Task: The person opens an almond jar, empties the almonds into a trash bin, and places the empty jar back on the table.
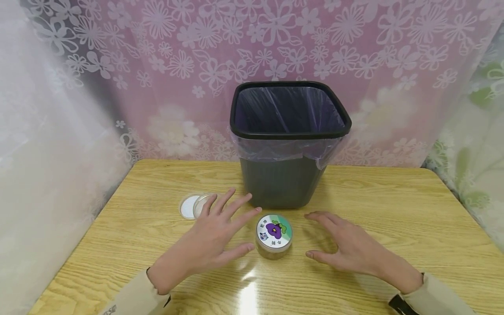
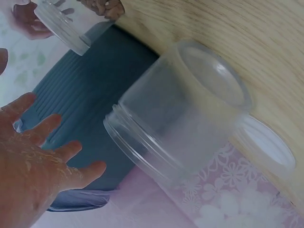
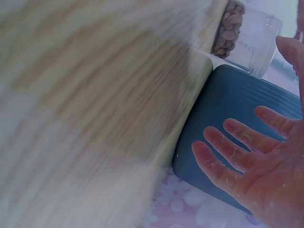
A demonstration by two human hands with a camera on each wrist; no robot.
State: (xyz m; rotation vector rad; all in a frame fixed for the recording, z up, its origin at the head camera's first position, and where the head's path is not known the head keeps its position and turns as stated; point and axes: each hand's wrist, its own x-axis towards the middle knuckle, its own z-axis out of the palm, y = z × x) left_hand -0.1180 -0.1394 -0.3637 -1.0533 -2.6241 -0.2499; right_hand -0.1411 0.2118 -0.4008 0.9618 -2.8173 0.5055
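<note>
A lidded clear jar (image 1: 273, 251) stands between my two hands, its label (image 1: 274, 232) showing a purple flower on white and green. Brown almond-like nuts (image 3: 230, 31) fill its lower part in the right wrist view. To the jar's left, my left hand (image 1: 210, 238) hovers with fingers spread, apart from it. My right hand (image 1: 350, 243) is on the other side, fingers extended and likewise not touching. Behind the left hand is a second clear jar (image 2: 175, 109), lidless with nothing visible inside. A loose lid with a white disc (image 1: 188, 207) lies beside that jar.
A dark bin (image 1: 281, 181) with a black rim and purple liner stands right behind the lidded jar. The wooden table (image 1: 393, 210) ends at a back edge against a pink floral curtain (image 1: 177, 87). Pale curtains hang at both sides.
</note>
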